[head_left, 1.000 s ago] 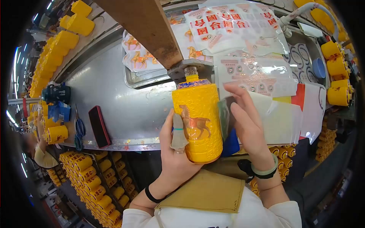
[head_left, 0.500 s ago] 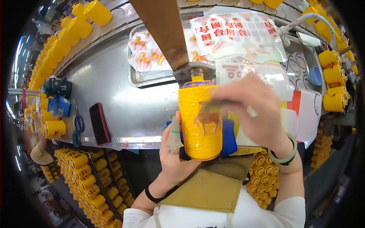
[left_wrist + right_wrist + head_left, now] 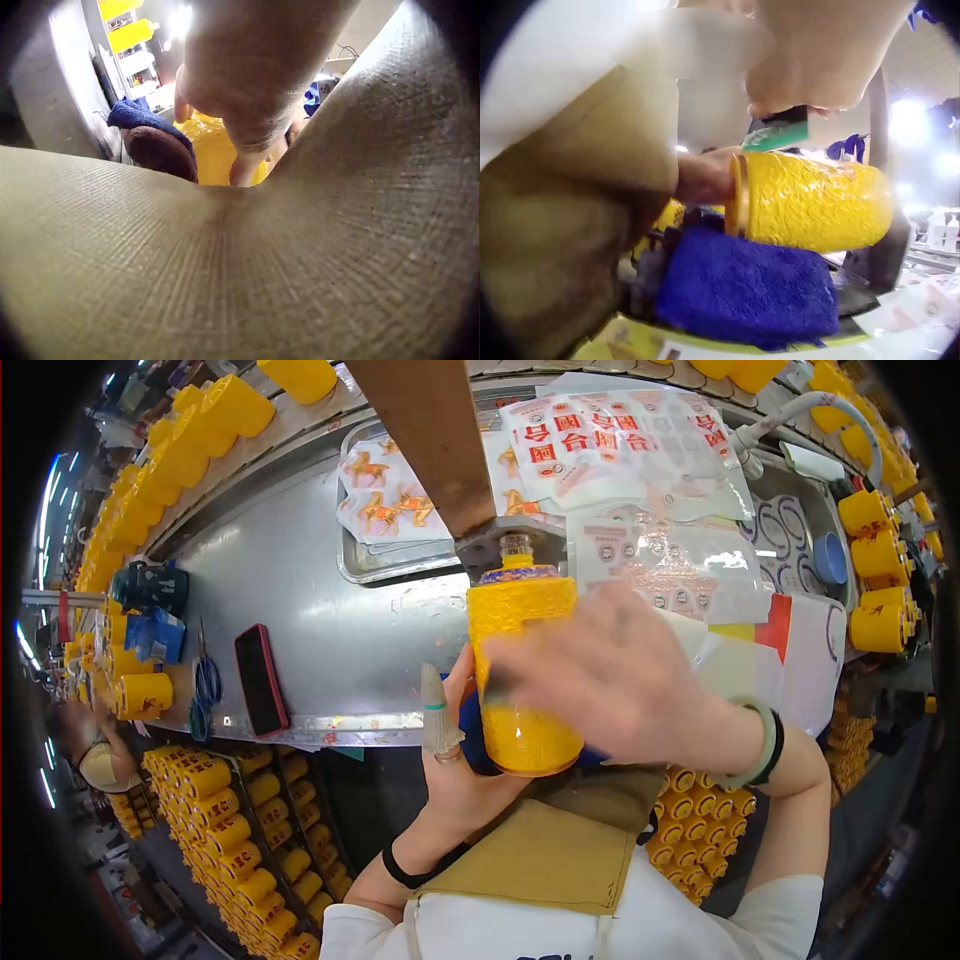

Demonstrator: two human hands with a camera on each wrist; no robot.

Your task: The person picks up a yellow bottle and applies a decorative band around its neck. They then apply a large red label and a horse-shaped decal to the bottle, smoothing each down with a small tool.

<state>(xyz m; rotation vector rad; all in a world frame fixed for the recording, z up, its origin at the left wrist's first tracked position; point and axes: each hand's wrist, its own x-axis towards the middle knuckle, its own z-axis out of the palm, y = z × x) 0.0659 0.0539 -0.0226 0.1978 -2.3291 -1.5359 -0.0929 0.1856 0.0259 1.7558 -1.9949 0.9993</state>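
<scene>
Cradles the yellow bottle (image 3: 515,610) from below with the left hand (image 3: 455,760), fingers curled round its lower body, one fingertip capped in a grey cot (image 3: 437,710). Pinches a small green-edged pad (image 3: 776,133) in the right hand (image 3: 610,680) and lays it against the embossed side. Blurred in the head view, plainer from the right wrist. Lies tilted, base toward the body on a blue cloth (image 3: 750,292), neck up against a metal bracket (image 3: 490,545) under a wooden beam (image 3: 430,440), over the steel bench (image 3: 320,600). Looks like glazed ceramic: probably heavy, rigid, chip-prone, slick where smooth. Best gripped low round the relief, never by the thin neck. Beyond on the bench: sticker sheets (image 3: 610,435), a phone (image 3: 262,680).
</scene>
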